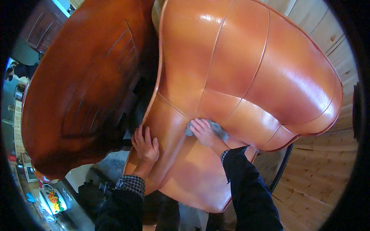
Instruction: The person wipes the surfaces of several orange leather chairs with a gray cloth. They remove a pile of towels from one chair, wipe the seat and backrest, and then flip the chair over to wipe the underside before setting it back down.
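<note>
A large orange-brown leather armchair (185, 72) with stitched seams and piped edges fills the middle and right. My right hand (203, 132) presses a grey cloth (220, 132) against the leather where the backrest meets the seat; the cloth shows on both sides of the hand. Flat on the chair's left side, near its piped edge, rests my left hand (146, 145), fingers slightly apart and holding nothing. Both sleeves are dark, with checked cuffs.
A darker red-brown leather piece (72, 86) with slits stands close at the left. A floral-patterned enamel pot (54, 200) sits on a dark surface at lower left. Wooden plank walls (315, 173) rise along the right.
</note>
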The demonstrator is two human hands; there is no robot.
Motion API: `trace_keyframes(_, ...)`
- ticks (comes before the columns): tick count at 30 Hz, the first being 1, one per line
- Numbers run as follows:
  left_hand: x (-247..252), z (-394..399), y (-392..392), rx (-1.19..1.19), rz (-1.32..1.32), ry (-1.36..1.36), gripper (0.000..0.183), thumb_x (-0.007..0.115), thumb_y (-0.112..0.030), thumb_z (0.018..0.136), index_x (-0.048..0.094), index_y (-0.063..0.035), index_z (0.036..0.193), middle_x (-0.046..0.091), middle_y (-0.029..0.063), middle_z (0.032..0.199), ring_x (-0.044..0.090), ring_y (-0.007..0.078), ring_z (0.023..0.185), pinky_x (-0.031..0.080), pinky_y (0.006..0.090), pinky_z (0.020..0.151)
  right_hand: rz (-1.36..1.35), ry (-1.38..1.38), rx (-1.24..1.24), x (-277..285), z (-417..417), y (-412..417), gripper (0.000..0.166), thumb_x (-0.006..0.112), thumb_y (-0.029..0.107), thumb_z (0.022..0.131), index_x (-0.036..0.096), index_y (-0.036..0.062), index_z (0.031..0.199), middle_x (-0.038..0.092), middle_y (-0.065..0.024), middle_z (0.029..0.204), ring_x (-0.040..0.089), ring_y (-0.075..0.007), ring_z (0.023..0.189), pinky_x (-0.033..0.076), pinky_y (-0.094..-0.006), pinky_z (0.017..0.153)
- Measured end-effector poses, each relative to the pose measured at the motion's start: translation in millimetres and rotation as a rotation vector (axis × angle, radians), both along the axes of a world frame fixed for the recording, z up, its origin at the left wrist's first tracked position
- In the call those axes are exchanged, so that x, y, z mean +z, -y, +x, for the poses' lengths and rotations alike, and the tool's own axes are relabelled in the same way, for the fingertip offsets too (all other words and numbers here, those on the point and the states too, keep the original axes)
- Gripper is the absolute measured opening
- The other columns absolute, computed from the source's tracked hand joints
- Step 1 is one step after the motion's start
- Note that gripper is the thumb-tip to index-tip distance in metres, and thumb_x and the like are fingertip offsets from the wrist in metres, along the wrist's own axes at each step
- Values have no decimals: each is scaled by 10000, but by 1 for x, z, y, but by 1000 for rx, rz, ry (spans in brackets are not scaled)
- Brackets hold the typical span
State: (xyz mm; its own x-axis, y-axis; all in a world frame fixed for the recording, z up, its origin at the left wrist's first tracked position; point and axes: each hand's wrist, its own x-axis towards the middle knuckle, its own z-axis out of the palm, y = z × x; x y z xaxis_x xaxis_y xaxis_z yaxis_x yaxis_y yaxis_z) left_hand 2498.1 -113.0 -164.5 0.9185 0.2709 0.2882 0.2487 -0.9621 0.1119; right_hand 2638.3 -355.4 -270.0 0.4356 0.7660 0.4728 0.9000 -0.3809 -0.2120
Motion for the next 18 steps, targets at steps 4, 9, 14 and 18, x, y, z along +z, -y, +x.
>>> trace_keyframes(4, -5, 0, -1, -38, 18, 34, 509, 523, -245, 881, 406, -38, 1332, 330, 218, 1413, 317, 405, 1292, 243, 585, 1047, -93, -71, -191, -25, -25, 15, 467, 538, 35, 746, 560, 50, 1213, 520, -113, 1294, 477, -338, 1190, 390, -445, 1011)
trace_keyframes(9, -13, -3, -7, -38, 58, 58, 488, 483, -252, 900, 404, -39, 1332, 329, 217, 1416, 322, 403, 1287, 240, 579, 1050, 88, -396, -406, 2, -72, 36, 410, 553, 14, 730, 625, 41, 1134, 605, -142, 1135, 556, -345, 1062, 466, -407, 927)
trace_keyframes(14, -8, 1, 0, -29, 9, 25, 484, 493, -237, 895, 408, -53, 1335, 322, 194, 1433, 310, 392, 1303, 232, 564, 1064, -46, -509, -764, 52, -122, 135, 545, 624, 129, 727, 533, 53, 1258, 521, -181, 1245, 486, -359, 1144, 421, -472, 950)
trace_keyframes(18, -13, 1, -2, -20, 10, 35, 499, 527, -230, 880, 415, -49, 1331, 322, 196, 1434, 307, 392, 1306, 236, 561, 1063, -427, -474, -1027, 54, -110, 154, 650, 659, 264, 753, 437, 90, 1338, 397, -197, 1369, 369, -405, 1251, 339, -563, 992)
